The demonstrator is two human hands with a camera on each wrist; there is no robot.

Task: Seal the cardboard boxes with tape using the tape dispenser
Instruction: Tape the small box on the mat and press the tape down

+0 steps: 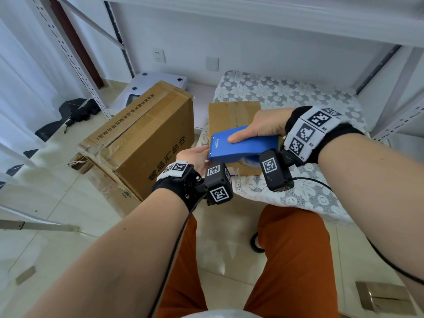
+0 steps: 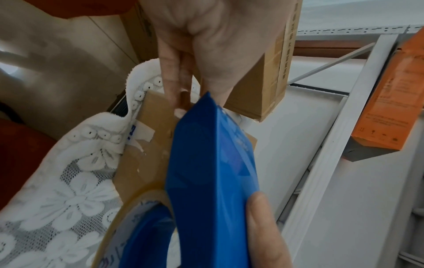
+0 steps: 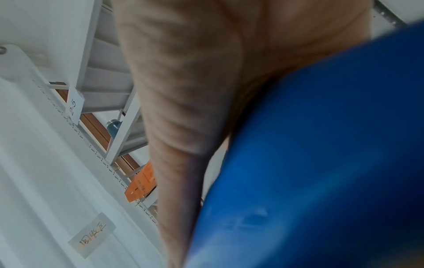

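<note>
Right hand (image 1: 263, 125) grasps the blue tape dispenser (image 1: 243, 145); left hand (image 1: 195, 157) pinches its front edge

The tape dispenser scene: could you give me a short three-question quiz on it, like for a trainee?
1. True or false: the right hand grips the blue dispenser.
2. Where does the small box rest? A) floor B) lace cloth C) lap
3. Fill in: the left hand has its fingers at the dispenser's ____ end.

Key: 1 true; 2 B; 3 front.
</note>
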